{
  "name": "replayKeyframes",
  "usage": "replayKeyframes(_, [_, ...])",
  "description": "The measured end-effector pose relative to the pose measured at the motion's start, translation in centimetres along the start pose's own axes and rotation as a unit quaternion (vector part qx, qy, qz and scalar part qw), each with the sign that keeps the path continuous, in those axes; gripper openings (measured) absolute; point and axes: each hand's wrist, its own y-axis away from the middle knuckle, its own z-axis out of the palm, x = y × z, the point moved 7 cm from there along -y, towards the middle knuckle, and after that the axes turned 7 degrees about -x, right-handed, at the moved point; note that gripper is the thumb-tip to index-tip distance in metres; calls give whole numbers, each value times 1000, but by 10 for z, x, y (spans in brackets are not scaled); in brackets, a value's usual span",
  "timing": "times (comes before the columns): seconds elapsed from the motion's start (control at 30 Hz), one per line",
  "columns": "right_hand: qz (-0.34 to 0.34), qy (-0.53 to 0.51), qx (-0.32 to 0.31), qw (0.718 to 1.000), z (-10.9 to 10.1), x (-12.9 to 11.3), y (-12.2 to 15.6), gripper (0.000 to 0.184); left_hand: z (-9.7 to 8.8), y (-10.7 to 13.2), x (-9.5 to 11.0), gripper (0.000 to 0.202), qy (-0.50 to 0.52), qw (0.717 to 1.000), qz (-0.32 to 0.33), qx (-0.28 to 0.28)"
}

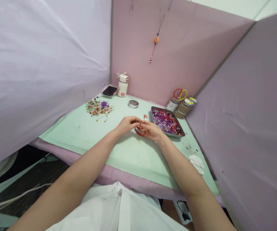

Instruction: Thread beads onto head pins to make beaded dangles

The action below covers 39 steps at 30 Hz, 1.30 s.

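Observation:
My left hand (129,123) and my right hand (151,130) meet over the middle of the table, fingertips pinched together. Whatever lies between the fingertips is too small to make out. Below them, against the right hand's fingers, shows a red loop (138,131) like a scissors handle; I cannot tell whether it is held or lies on the table. Just behind the hands is a small red-and-white object (145,117). To the right of the right hand stands a dark tray (180,137) full of purple, red and clear beads (164,121).
Strung bead pieces (97,108) lie in a heap at the left, near a phone (110,91) and a white bottle (122,86). A round tin (133,103) sits at the back. Jars (185,107), one holding scissors (180,93), and a white cloth (196,164) are right. A beaded string (156,40) hangs behind.

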Motion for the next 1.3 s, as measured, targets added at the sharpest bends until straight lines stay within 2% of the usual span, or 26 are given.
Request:
replayKeyframes(0.2, [25,-22,-17,999,2,3,1,35,3,-2,-2,21,33,999,6,-28])
replayKeyframes(0.4, [-67,16,104,992,-7,-3,-1,38,-5,-1,-3,22,-3,1000,-7,22])
replayKeyframes(0.5, [-126,61,158,977,-12,-9,1,34,-9,0,-4,23,-10,998,-15,54])
replayKeyframes(0.6, [-166,137,182,959,-13,-16,2,25,-12,0,-6,24,-2,997,-27,69])
replayKeyframes(0.77, [-181,261,196,928,-10,-23,6,22,-12,-1,-10,26,0,996,-50,71])
replayKeyframes(0.87, [-207,286,201,914,-8,-27,9,22,-7,-1,-14,26,26,997,-68,37])
replayKeyframes(1.0, [-212,276,174,921,-5,-26,6,23,-2,-1,-11,26,99,993,-61,-10])
replayKeyframes(1.2, [-188,284,176,924,-12,-18,0,22,-7,1,-1,26,193,981,-31,9])
replayKeyframes(1.3, [-188,352,187,898,-14,-17,2,18,-6,2,-3,30,251,966,-60,15])
